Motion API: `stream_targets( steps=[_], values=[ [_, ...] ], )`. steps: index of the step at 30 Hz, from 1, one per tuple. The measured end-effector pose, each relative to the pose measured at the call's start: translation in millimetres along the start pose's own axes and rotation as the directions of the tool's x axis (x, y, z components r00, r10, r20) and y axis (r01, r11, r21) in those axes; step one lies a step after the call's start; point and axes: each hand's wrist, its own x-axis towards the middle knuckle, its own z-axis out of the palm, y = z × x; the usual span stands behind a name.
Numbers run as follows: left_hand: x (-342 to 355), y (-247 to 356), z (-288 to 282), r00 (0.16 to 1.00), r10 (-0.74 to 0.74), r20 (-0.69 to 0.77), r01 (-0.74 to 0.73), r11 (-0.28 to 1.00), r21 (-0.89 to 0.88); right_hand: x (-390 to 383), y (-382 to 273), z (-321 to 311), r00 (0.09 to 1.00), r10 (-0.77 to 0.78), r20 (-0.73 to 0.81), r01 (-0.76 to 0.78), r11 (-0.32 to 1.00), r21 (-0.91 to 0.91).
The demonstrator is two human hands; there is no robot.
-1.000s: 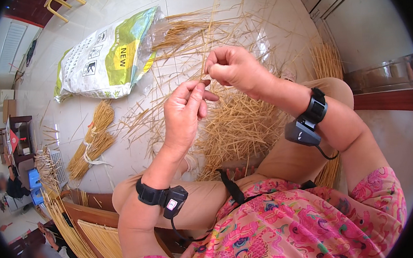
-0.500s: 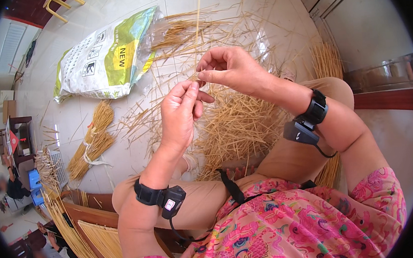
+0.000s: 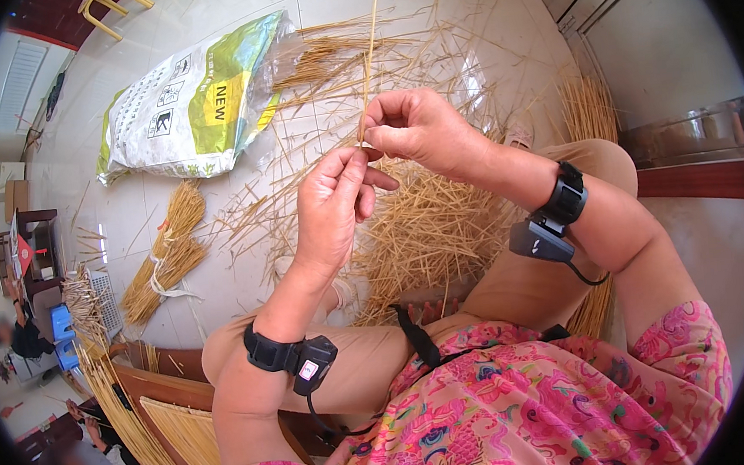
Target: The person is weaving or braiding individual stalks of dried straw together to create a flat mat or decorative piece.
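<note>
A long, thin straw stalk point(image 3: 375, 24) runs up from my two hands toward the far edge of the view. My left hand point(image 3: 335, 202) pinches its lower end between thumb and forefinger. Just above and to the right, my right hand point(image 3: 412, 124) has its thumb and bent fingers closed on the same stalk. The hands almost touch each other. Below them, between my knees, lies a heap of short cut straw pieces point(image 3: 429, 237). The exact end of the stalk is hidden by my fingers.
A white and green printed sack point(image 3: 178, 103) lies at the far left, straw stalks point(image 3: 332, 56) spilling from its mouth. Nearer is a tied straw bundle point(image 3: 164, 253). More straw stands upright point(image 3: 590, 115) by the right wall. A wooden frame point(image 3: 177, 423) holds stalks at lower left. People sit beyond.
The stalk has tilted and shifted slightly right. My right hand has turned, its fingers curling in more, and my left hand has moved slightly right.
</note>
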Motion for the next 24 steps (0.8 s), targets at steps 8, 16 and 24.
stream_targets(
  steps=[8,16,24],
  values=[
    [0.3,1.9,-0.8,1.0,0.017,0.0,-0.017,1.0,0.018,-1.5,-4.2,2.3,0.998,0.011,-0.055,-0.007,0.997,0.074],
    [-0.5,2.9,-0.3,1.0,-0.014,0.02,0.013,0.999,0.034,0.8,-3.7,-0.5,0.992,-0.009,-0.127,0.022,0.994,0.104],
    [-1.6,2.8,1.2,0.998,-0.041,0.049,0.04,0.999,0.025,1.2,-0.5,-0.4,0.989,-0.035,-0.143,0.044,0.997,0.058]
  ],
)
